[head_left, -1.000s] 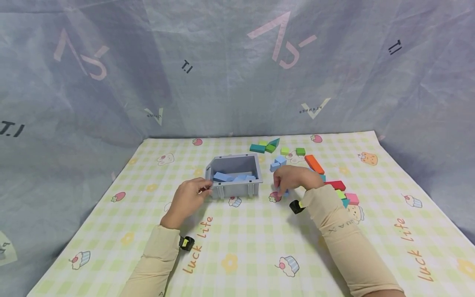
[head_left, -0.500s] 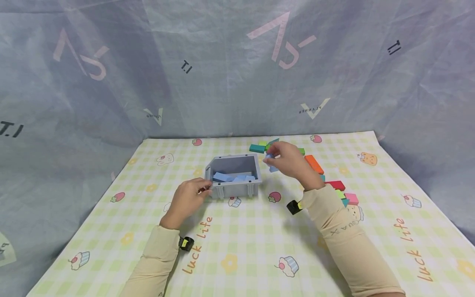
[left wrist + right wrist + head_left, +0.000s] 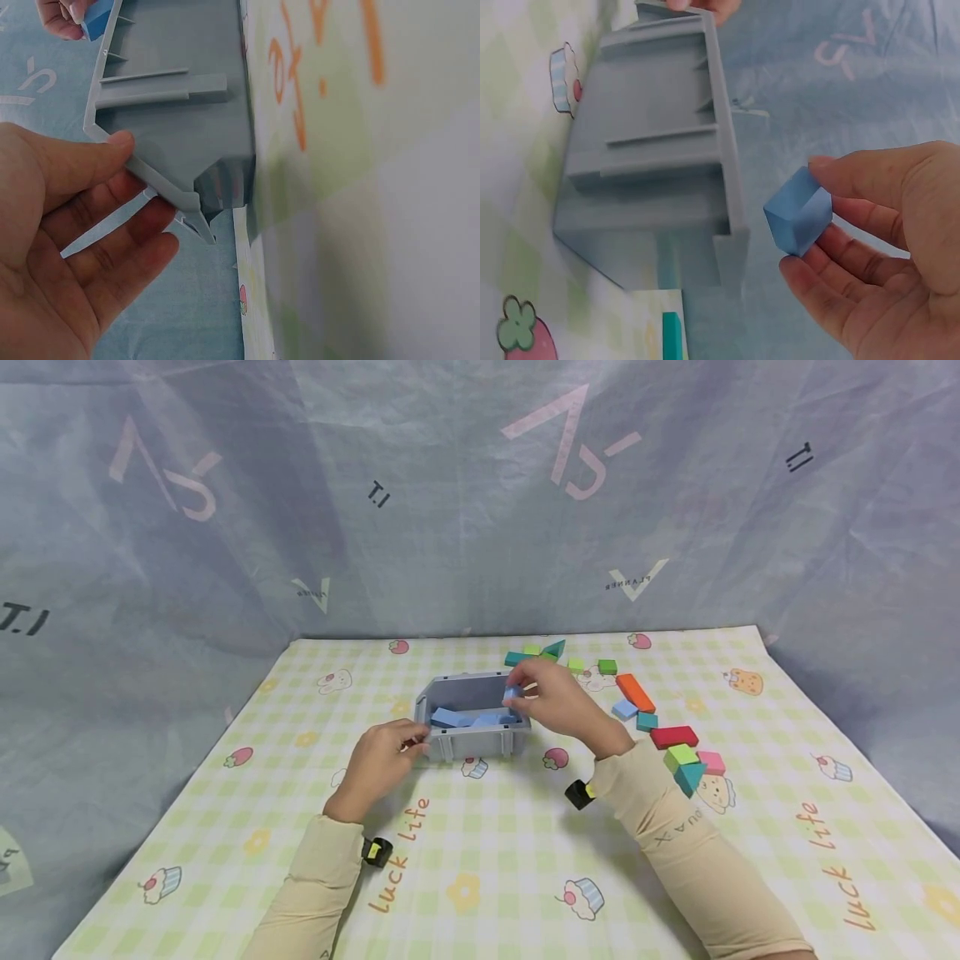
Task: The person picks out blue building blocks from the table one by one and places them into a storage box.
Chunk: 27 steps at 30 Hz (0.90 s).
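Observation:
A grey plastic bin (image 3: 472, 744) stands on the table with several light blue blocks (image 3: 450, 717) inside. At its front left corner my left hand (image 3: 382, 764) pinches the rim, thumb on the near side and fingers behind, as the left wrist view shows. My right hand (image 3: 558, 702) is above the bin's right end. Between its thumb and fingertips it holds a light blue block (image 3: 799, 214), raised clear of the rim in the right wrist view. Another light blue block (image 3: 625, 709) lies on the table to the right.
Right of the bin lie an orange block (image 3: 636, 692), a red block (image 3: 675, 737), a pink block (image 3: 711, 763) and a teal triangular block (image 3: 690, 779). Several green and teal blocks lie behind, including a green block (image 3: 607, 667). A checked cloth (image 3: 480, 877) covers the table.
My right hand went from the table right of the bin to the light blue blocks farther back, then left over the bin with a light blue block. My left hand stayed on the rim.

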Motion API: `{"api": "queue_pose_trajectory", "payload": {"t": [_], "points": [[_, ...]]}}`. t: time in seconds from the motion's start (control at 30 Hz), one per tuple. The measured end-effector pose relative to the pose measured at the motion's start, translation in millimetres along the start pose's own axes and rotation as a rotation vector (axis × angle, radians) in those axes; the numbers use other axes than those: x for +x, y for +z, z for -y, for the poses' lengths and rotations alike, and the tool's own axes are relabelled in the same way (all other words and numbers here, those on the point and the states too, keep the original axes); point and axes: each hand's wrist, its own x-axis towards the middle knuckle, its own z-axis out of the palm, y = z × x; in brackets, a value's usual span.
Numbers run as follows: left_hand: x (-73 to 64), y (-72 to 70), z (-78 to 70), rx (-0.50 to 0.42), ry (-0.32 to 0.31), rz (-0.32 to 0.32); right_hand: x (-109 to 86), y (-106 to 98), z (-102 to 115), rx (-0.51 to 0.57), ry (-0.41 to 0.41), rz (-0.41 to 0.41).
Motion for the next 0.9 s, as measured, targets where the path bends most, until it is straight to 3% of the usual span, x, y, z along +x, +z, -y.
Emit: {"api": "queue_pose_trajectory", "payload": {"t": [0.9], "points": [[0.1,-0.1,-0.8,0.004,-0.013,-0.001,-1.0,1.7,-0.9,-0.131,-0.008,0.059]]}}
